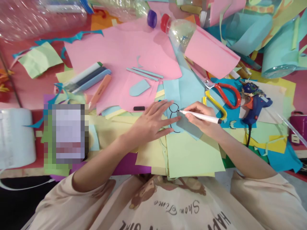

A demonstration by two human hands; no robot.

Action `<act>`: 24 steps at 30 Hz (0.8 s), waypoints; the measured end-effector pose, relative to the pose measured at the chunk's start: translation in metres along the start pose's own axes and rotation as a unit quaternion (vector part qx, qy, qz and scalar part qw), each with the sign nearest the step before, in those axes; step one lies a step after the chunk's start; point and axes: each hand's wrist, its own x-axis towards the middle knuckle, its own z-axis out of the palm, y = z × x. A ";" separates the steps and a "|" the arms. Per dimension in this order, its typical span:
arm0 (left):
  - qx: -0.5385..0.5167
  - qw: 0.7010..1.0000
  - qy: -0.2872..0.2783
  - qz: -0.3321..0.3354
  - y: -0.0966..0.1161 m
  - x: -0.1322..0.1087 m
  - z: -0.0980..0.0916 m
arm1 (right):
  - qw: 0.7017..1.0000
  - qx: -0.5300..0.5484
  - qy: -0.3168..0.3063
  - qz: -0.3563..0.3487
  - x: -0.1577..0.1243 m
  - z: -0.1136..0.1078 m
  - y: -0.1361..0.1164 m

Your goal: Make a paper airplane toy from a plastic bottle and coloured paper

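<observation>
Between the fingers of my right hand (202, 116) is a white marker (201, 116), its tip touching a light blue sheet of paper (171, 89). Black lines on that sheet form a round outline with curved strokes below it. My left hand (154, 123) lies flat on the paper with its fingers spread, covering part of the drawing. A black marker cap (139, 108) rests just beyond the left hand. A cut light blue paper piece (139, 87) and thin blue paper strips (145, 73) lie farther off on pink paper (120, 54).
Red-and-yellow-handled scissors (209, 84) and a blue glue gun (254, 105) lie to the right. Several markers (87, 78) are at left, near a blurred-out device (69, 132). Plastic bottles (178, 32) and paper scraps crowd the back. Pale green paper (194, 156) covers the near edge.
</observation>
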 end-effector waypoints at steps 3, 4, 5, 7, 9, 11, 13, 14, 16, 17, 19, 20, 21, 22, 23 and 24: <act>0.004 1.000 -0.003 -0.007 0.002 0.001 0.002 | 0.999 -0.036 0.002 -0.006 0.001 0.001 0.002; 0.002 1.000 -0.006 -0.011 0.002 0.001 0.002 | 0.999 -0.040 0.001 -0.006 0.001 0.001 0.002; -0.001 1.000 -0.008 -0.014 0.003 0.001 0.002 | 0.999 -0.042 0.001 -0.004 0.001 0.001 0.002; -0.005 1.000 -0.009 -0.016 0.003 0.001 0.002 | 0.999 -0.045 0.001 -0.002 0.002 0.001 0.002; -0.003 1.000 -0.007 -0.012 0.003 0.002 0.002 | 0.999 -0.047 -0.003 -0.004 0.002 0.001 0.002; -0.004 1.000 -0.007 -0.013 0.004 0.002 0.002 | 0.999 -0.053 -0.008 -0.007 0.002 0.001 0.002; -0.010 1.000 -0.011 -0.018 0.005 0.001 0.001 | 0.998 -0.058 -0.012 -0.006 0.002 0.001 0.003; -0.014 1.000 -0.014 -0.022 0.005 0.001 0.000 | 0.998 -0.059 -0.013 -0.004 0.001 0.001 0.003; -0.021 0.999 -0.020 -0.023 0.007 0.001 -0.002 | 0.998 -0.061 -0.012 0.002 0.001 0.002 0.002; -0.023 0.999 -0.024 -0.022 0.007 0.001 -0.003 | 0.998 -0.061 -0.011 0.005 0.001 0.002 0.002; -0.026 0.999 -0.030 -0.018 0.008 0.001 -0.005 | 0.998 -0.062 -0.009 0.007 0.000 0.001 0.001; -0.025 0.999 -0.032 -0.016 0.008 0.002 -0.006 | 0.998 -0.064 -0.008 0.007 0.000 0.001 0.000; -0.025 0.999 -0.033 -0.015 0.008 0.002 -0.006 | 0.998 -0.065 -0.007 0.007 0.000 0.001 0.000; -0.025 0.999 -0.032 -0.015 0.008 0.002 -0.006 | 0.998 -0.068 -0.006 0.004 0.000 0.000 0.000; -0.027 0.999 -0.030 -0.017 0.008 0.002 -0.006 | 0.997 -0.072 -0.005 0.001 0.000 0.000 0.000; -0.030 0.999 -0.028 -0.019 0.008 0.002 -0.006 | 0.997 -0.077 -0.003 -0.003 -0.001 0.000 -0.001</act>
